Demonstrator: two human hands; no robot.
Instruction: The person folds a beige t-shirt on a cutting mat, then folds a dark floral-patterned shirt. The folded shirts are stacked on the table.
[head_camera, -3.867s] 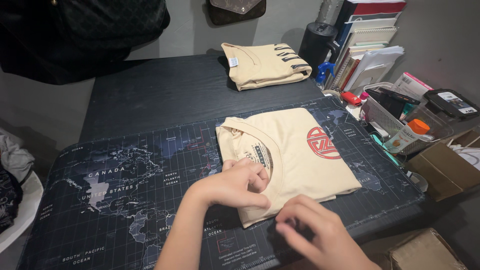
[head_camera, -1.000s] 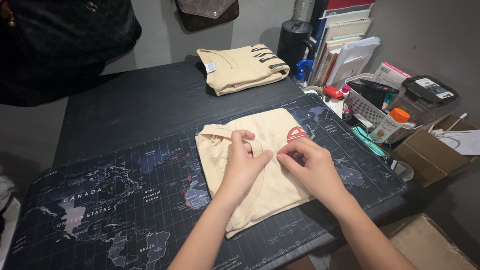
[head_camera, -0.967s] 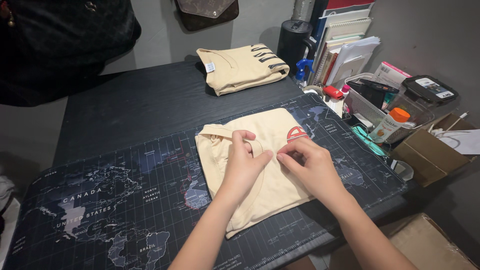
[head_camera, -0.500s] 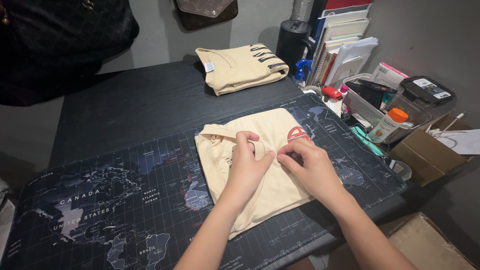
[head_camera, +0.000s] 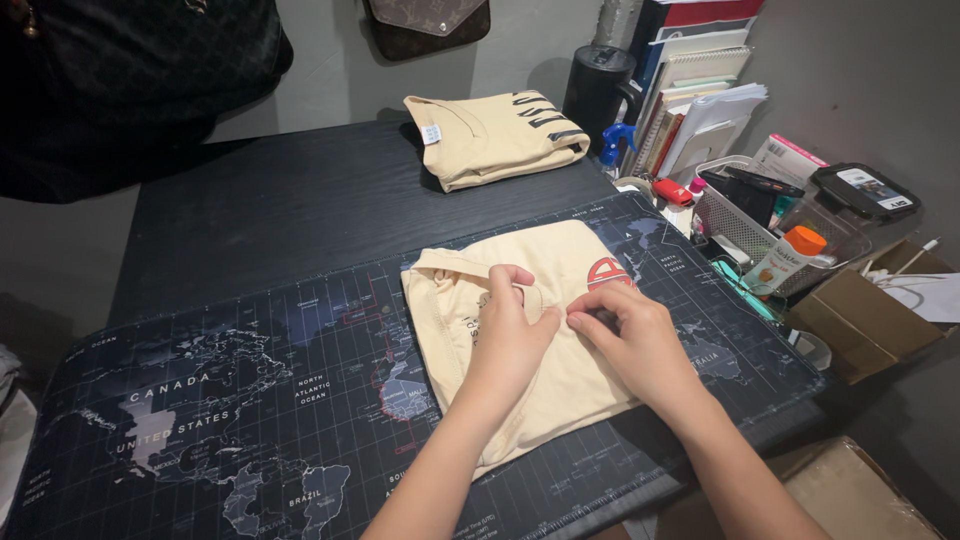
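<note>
Both forearms enter from the lower edge and converge over the folded beige T-shirt (head_camera: 540, 330), which lies on the world-map desk mat (head_camera: 230, 400) at centre-right of the dark counter (head_camera: 300, 200).

Left hand (head_camera: 510, 335): palm down, wrist straight, fingers curled at the collar area, thumb tip meeting the right thumb. Right hand (head_camera: 635, 335): palm down, angled inward, fingertips bent onto the fabric just below the red round print (head_camera: 608, 272).

Edges: shirt's near corner sits close to the mat's front edge; its left side has wide open mat. To its right, a wire basket (head_camera: 745, 215) and an orange-capped bottle (head_camera: 785, 262) stand near. A second folded beige shirt (head_camera: 495, 135) lies well apart at the back.

Grip: both hands pinched together on a small gather of shirt fabric between thumbs and forefingers.
</note>
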